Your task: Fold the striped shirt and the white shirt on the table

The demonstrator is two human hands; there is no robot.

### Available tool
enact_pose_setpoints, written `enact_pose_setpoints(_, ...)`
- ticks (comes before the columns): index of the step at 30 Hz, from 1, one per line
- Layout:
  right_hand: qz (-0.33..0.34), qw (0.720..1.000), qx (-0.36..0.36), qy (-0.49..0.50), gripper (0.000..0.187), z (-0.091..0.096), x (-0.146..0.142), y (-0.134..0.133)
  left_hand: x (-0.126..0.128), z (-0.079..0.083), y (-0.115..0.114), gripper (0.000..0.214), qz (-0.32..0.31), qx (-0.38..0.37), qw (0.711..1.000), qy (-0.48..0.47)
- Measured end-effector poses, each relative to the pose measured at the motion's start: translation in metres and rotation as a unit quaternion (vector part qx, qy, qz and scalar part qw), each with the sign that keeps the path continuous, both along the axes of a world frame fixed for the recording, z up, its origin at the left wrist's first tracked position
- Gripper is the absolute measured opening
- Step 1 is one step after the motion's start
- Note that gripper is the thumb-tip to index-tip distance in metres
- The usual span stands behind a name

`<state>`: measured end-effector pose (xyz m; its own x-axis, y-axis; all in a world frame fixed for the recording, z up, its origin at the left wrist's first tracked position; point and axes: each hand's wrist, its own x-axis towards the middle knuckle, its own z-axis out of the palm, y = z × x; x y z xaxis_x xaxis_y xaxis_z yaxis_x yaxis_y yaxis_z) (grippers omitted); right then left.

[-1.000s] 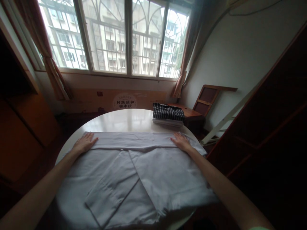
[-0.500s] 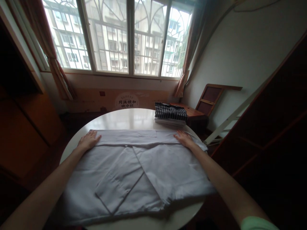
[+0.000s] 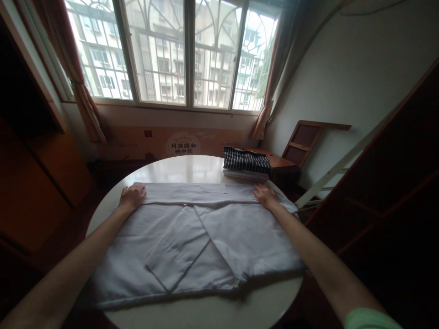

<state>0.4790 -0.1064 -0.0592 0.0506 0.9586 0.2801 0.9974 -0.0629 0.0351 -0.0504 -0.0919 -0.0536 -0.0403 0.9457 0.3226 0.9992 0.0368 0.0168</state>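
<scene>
A white garment [image 3: 226, 237] lies spread across the round white table [image 3: 274, 301], with a sleeve-like piece [image 3: 180, 246] slanting over its middle. Its far side is turned over into a long straight band [image 3: 178, 193]. At the band's left end, my left hand [image 3: 133, 196] has its fingers curled onto the cloth. My right hand [image 3: 265, 195] grips the band near its right end, with the fingers bent and the fingertips partly out of sight. Creases and a gathered spot show along the garment's near edge.
A folded black-and-white striped cloth [image 3: 246, 159] rests on folded white fabric [image 3: 245, 174] at the table's back right. Beyond stand a wooden piece of furniture [image 3: 274, 157] and a white ladder-like frame [image 3: 329, 178]. Dark furniture [image 3: 387, 201] rises on the right.
My left hand has gone from lying flatter to curling its fingers on the cloth. The garment has slid slightly away from me, baring more of the table's near side.
</scene>
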Motion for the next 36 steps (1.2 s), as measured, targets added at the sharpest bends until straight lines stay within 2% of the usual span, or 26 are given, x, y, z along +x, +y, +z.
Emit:
enact_pose_setpoints(3,-0.017,1.0,0.024,0.002,0.037,0.006,-0.028,-0.004,0.03,0.007,-0.002,0.031,-0.037,0.024,0.999,-0.016)
enact_pose_setpoints(5,0.014,0.999,0.027,0.034,0.039,0.008,-0.062,-0.008,0.064,0.009,-0.002,0.028,-0.123,0.026,0.991,-0.054)
enact_pose_setpoints(6,0.042,0.998,0.018,0.053,0.041,0.008,-0.082,-0.01,0.084,0.008,-0.003,0.027,-0.196,0.016,0.978,-0.065)
enact_pose_setpoints(8,0.116,0.99,-0.007,0.082,0.042,0.006,-0.123,-0.016,0.123,0.004,-0.006,0.03,-0.259,0.004,0.964,-0.065)
enact_pose_setpoints(11,0.207,0.974,-0.04,0.087,0.042,0.001,-0.169,-0.027,0.166,-0.007,-0.013,0.027,-0.305,-0.018,0.95,-0.065)
enact_pose_setpoints(14,0.223,0.97,-0.058,0.076,0.043,-0.003,-0.176,-0.036,0.178,-0.017,-0.02,0.031,-0.33,-0.045,0.941,-0.065)
enact_pose_setpoints(17,0.204,0.973,-0.075,0.073,0.05,-0.004,-0.152,-0.038,0.163,-0.019,-0.025,0.046,-0.333,-0.08,0.937,-0.064)
enact_pose_setpoints(19,0.176,0.979,-0.079,0.071,0.055,-0.004,-0.125,-0.039,0.141,-0.016,-0.026,0.054,-0.305,-0.095,0.946,-0.062)
enact_pose_setpoints(22,0.108,0.989,-0.079,0.064,0.056,-0.004,-0.081,-0.042,0.095,-0.013,-0.023,0.056,-0.224,-0.09,0.969,-0.048)
enact_pose_setpoints(24,0.058,0.994,-0.072,0.054,0.054,-0.005,-0.053,-0.046,0.057,-0.012,-0.019,0.055,-0.14,-0.091,0.985,-0.039)
enact_pose_setpoints(26,0.011,0.997,-0.054,0.053,0.054,-0.007,-0.028,-0.05,0.018,-0.013,-0.015,0.054,-0.064,-0.103,0.992,-0.037)
enact_pose_setpoints(28,-0.006,0.998,-0.032,0.054,0.053,-0.011,-0.01,-0.054,-0.015,-0.015,-0.014,0.054,-0.009,-0.103,0.994,-0.04)
enact_pose_setpoints(31,0.003,0.997,0.019,0.068,0.048,-0.015,0.002,-0.057,-0.045,-0.015,-0.019,0.057,0.002,-0.106,0.994,-0.04)
enact_pose_setpoints(34,0.01,0.991,0.082,0.107,0.041,-0.015,0.004,-0.057,-0.049,-0.01,-0.028,0.056,-0.039,-0.076,0.996,-0.036)
enact_pose_setpoints(36,-0.009,0.985,0.112,0.132,0.037,-0.013,0.004,-0.058,-0.045,-0.005,-0.033,0.05,-0.077,-0.048,0.995,-0.04)
